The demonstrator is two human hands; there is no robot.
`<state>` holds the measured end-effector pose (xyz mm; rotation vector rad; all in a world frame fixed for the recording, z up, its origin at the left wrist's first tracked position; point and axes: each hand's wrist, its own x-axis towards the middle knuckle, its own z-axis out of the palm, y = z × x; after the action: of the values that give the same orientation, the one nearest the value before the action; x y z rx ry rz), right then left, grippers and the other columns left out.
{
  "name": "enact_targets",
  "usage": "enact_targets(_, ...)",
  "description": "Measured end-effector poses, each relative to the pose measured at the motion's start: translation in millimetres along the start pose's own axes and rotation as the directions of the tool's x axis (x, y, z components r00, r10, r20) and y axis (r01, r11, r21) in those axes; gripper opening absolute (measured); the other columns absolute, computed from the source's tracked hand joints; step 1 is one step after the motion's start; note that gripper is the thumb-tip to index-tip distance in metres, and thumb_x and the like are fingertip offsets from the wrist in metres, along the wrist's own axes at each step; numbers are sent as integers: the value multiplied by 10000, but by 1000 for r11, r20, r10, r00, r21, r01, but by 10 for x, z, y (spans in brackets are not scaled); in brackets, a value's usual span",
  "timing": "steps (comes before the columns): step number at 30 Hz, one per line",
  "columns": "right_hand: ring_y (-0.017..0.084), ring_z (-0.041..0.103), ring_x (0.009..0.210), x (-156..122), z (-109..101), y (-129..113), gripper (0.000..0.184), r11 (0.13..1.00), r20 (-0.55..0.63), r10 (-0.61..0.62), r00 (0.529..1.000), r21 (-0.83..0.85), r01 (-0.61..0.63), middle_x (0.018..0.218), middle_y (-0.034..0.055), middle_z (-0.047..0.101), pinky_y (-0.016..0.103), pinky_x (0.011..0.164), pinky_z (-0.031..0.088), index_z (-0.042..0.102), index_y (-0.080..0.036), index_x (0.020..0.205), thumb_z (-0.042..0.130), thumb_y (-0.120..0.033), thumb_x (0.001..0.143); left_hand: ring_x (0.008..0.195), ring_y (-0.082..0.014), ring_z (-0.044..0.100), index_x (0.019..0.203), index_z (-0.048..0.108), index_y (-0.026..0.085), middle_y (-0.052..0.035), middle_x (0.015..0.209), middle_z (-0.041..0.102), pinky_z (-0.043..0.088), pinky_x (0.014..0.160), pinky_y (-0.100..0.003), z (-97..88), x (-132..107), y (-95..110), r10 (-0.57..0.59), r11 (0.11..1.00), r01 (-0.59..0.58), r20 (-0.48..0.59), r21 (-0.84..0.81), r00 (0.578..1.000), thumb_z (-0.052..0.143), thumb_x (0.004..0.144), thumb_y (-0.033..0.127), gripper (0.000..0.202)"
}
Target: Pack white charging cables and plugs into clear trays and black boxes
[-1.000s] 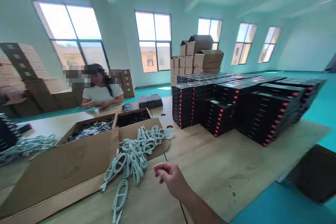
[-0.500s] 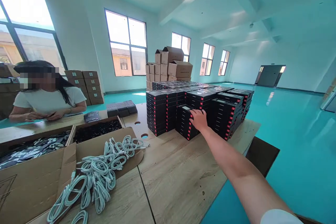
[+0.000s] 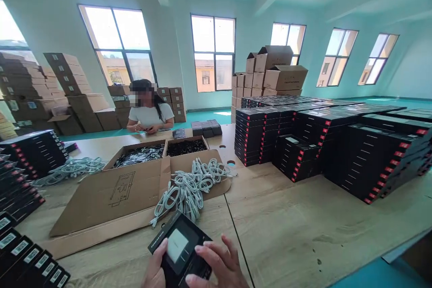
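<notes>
Both my hands hold a flat black box (image 3: 179, 248) with a pale window on its lid, low at the bottom middle of the head view. My left hand (image 3: 154, 271) grips its left edge with the thumb on top. My right hand (image 3: 218, 264) lies over its right corner with fingers curled on it. Just beyond the box, a heap of coiled pale cables (image 3: 189, 186) spills over the flap of an open cardboard carton (image 3: 114, 195). Tall stacks of the same black boxes (image 3: 303, 144) stand on the wooden table (image 3: 286, 225) to the right.
Another person in a white shirt (image 3: 150, 114) sits across the table, hands busy. More black boxes (image 3: 23, 162) stack up at the left, and several lie at the bottom left. Brown cartons (image 3: 270, 72) are piled behind. The table edge drops to a teal floor at the right.
My right hand went out to the black stacks, then came back with one box. Now both hands hold it close in front of me. The view swung back left and down.
</notes>
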<state>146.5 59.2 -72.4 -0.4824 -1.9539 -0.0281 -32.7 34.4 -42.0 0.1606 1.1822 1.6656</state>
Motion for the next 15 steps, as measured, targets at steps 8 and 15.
enact_targets(8,352,724,1036,49,351,3,741,109,625,501,599,641,-760,1106,119,755,457,919,570,613,-220,1364,677,-657,769,1098,-354,709,1310,587,209,-115,1192,752,609,804,-397,91,-85,308,287,881,-304,103,363,952,822,637,646,837)
enact_targets(15,383,664,1184,170,454,-92,738,555,471,473,744,497,-667,1294,107,722,453,1002,528,623,-316,1375,781,-422,662,1009,-344,721,1372,466,177,-127,1074,740,592,843,-440,191,-106,326,491,712,-487,137,505,860,801,621,677,962)
